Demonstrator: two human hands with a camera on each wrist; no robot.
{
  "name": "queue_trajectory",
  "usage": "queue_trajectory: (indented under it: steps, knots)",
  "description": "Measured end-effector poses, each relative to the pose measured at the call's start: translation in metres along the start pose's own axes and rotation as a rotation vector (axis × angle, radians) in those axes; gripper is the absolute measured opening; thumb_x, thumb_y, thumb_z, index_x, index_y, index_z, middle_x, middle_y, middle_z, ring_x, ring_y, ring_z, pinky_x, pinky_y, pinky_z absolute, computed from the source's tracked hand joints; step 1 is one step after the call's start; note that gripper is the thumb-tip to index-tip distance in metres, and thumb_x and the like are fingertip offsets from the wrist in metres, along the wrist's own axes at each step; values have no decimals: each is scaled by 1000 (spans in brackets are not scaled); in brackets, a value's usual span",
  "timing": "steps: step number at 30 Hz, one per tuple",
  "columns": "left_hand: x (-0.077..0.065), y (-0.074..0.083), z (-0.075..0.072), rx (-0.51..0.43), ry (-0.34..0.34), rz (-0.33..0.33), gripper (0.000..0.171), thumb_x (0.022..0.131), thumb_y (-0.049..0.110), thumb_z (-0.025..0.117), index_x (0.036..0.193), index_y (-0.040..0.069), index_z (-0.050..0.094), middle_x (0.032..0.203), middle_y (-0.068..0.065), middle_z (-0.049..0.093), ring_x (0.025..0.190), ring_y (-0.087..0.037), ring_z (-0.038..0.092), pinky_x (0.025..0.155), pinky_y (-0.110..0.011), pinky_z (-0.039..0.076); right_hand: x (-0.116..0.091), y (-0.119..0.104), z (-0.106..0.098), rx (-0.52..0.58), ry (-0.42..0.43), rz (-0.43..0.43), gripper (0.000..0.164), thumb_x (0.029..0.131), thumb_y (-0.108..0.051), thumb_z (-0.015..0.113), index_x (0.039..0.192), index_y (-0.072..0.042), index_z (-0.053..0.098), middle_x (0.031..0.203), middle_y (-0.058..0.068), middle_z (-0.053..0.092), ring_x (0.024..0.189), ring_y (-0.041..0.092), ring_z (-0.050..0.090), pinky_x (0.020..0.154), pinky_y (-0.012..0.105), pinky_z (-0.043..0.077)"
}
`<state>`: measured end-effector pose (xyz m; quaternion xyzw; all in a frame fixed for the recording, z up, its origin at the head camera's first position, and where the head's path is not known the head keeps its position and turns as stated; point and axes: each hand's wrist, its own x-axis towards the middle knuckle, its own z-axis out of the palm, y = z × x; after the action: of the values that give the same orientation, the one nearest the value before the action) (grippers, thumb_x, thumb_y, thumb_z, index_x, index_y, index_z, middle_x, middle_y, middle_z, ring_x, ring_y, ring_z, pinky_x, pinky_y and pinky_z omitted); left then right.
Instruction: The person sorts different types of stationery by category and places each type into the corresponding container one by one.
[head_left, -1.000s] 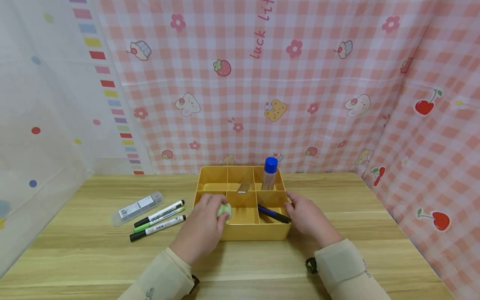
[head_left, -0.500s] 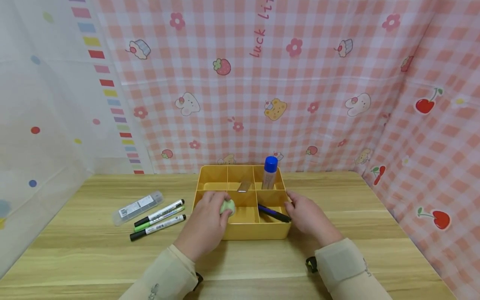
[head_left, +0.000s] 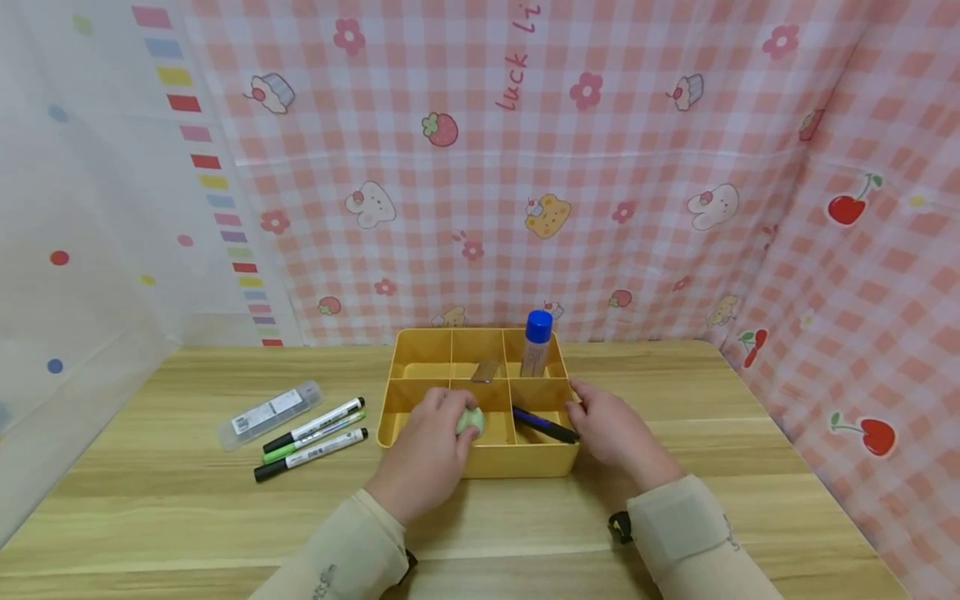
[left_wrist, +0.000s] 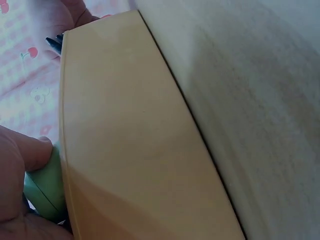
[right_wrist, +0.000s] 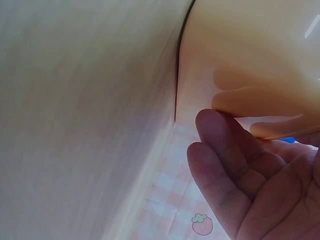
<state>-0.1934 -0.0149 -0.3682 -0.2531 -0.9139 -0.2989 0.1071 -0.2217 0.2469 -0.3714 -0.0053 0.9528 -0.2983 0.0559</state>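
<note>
The left hand (head_left: 426, 454) grasps the green object (head_left: 471, 422) at rim level, over the lower middle compartment (head_left: 496, 427) of the yellow box (head_left: 517, 463), centre frame. The right hand (head_left: 618, 429) touches the box's right end; gripping cannot be determined.

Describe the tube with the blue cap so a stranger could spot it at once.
On the wooden table sits a yellow box with six compartments. In its far right compartment, behind the dark pens, is the tube. It stands on end, its bright blue cap rising above the rim, while the pens lie slanted.
</note>
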Motion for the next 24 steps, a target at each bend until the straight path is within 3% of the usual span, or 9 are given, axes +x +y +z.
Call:
queue_trajectory:
  steps: [14, 24]
  knots:
    - [6, 1, 5, 116, 6, 14, 26, 93, 26, 57, 118, 16, 55, 107, 0, 50, 86, -14, 46, 73, -30, 48, 1, 1, 1, -21, 4, -8, 51, 100, -30, 42, 147, -13, 30, 131, 15, 48, 58, 23, 47, 54, 36, 44]
    - [10, 3, 4, 176, -50, -10, 27, 94, 31, 56, 118, 19, 56, 106, 1, 51, 85, -16, 47, 73, -32, 47, 0, 0, 0, -23, 0, -6, 51, 100, -30, 41, 147, -14, 30, 134, 15, 47, 59, 23, 46, 54, 36, 43]
